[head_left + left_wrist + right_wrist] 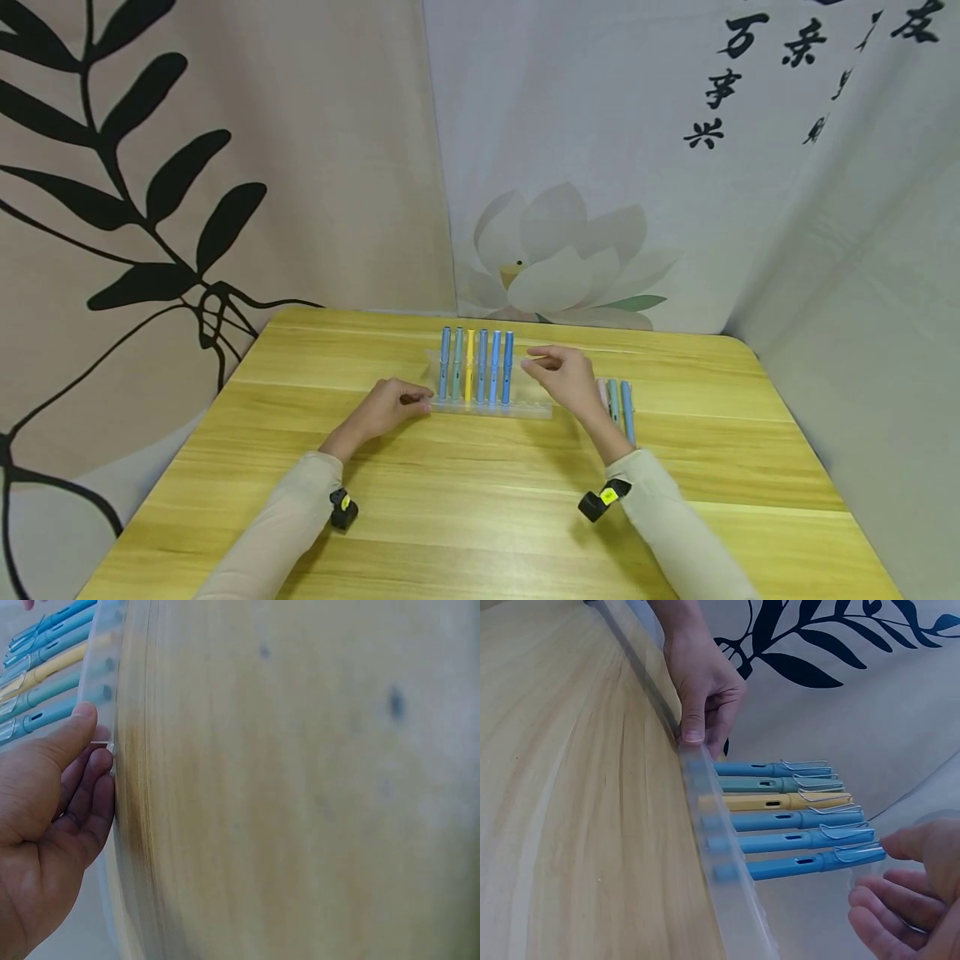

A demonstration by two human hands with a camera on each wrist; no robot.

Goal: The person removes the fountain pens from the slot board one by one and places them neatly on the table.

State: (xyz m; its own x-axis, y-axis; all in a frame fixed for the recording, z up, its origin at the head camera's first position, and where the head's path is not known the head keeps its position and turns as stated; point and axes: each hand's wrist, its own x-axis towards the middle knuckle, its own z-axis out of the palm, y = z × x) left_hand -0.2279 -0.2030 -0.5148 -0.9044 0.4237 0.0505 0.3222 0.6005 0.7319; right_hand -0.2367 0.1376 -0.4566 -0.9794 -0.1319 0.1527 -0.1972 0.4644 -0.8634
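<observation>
Left hand pinches the left end of the clear rack; right hand, empty and loose-fingered, hangs at its right, nearest the rightmost upright blue pen; loose pens lie right of the rack.

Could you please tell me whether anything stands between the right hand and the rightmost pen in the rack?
Nothing visible does: the head view shows only a small gap between the right hand and the rightmost pen in the rack.

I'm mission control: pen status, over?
Left grip pinching clear rack. Right grip empty, near blue pen. Six capped pens in rack. Right arm partly hides other pens.
</observation>
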